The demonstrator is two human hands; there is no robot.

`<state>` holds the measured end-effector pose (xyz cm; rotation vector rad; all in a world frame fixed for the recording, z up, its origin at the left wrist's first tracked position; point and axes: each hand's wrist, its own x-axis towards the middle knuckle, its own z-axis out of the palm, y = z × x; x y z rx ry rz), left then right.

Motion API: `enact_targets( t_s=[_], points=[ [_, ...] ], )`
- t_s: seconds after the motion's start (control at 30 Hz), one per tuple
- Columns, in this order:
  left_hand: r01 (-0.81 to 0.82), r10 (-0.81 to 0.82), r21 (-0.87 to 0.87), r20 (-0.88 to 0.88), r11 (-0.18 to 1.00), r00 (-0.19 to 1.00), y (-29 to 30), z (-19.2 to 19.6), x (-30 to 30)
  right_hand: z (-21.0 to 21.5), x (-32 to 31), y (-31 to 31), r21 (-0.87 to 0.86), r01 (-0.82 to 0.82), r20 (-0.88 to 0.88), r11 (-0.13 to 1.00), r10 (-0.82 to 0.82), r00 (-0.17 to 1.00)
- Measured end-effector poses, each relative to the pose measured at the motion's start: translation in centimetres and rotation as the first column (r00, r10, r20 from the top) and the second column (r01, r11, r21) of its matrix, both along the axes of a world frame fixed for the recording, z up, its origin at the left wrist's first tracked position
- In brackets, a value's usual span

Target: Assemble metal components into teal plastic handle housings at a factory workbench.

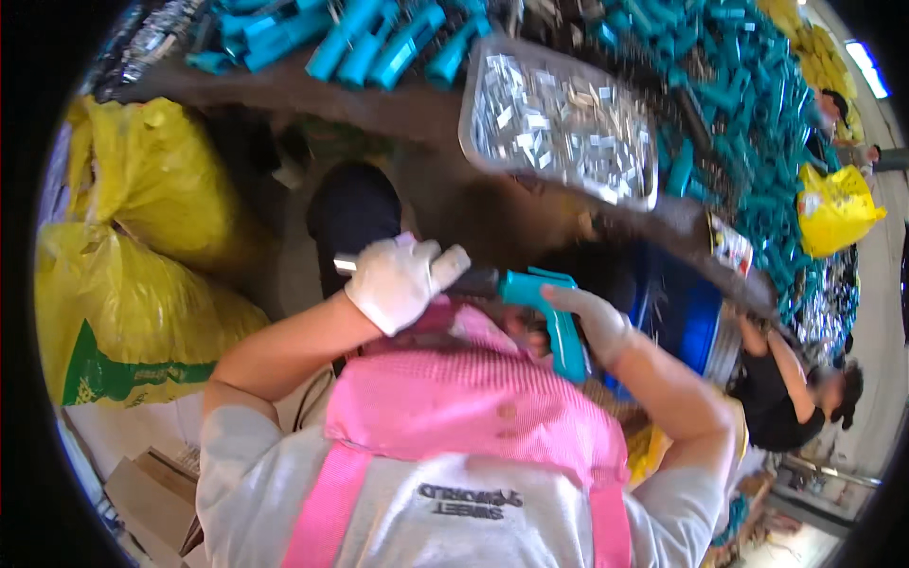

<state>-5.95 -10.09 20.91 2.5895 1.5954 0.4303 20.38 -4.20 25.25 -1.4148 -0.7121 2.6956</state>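
A teal gun-shaped tool with a black front part lies across my lap, above the pink apron. My right hand, in a pale glove, is closed round its teal handle. My left hand, in a white glove, curls over the black front part. A short shiny metal piece sticks out on the far side of the left hand; whether it belongs to the tool is hidden. Motion blurs the fingers somewhat.
A clear tray of small metal pieces sits at the bench edge. Teal plastic parts are heaped behind it. Yellow bags stand at left, a blue bin at right. A co-worker in black sits farther right.
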Motion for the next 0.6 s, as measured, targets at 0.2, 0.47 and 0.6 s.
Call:
enact_targets(
  t_s=[0.2, 0.47, 0.6],
  points=[
    [0.057, 0.109, -0.434, 0.348, 0.899, 0.931, 0.6, 0.6, 1.0, 5.6, -1.2, -0.6, 0.931, 0.182, -0.156, -0.316, 0.107, 0.982],
    [-0.103, 0.293, -0.359, 0.530, 0.928, 0.796, 0.8, 2.5, -0.8, 8.7, -3.2, -1.7, 0.984, 0.175, -0.178, -0.034, -0.130, 0.975],
    [0.235, -0.073, -0.323, 0.443, 0.917, 0.894, -0.7, 4.0, 0.2, 10.3, -4.4, 1.2, 0.996, 0.069, -0.081, -0.062, -0.206, 0.975]
  ],
)
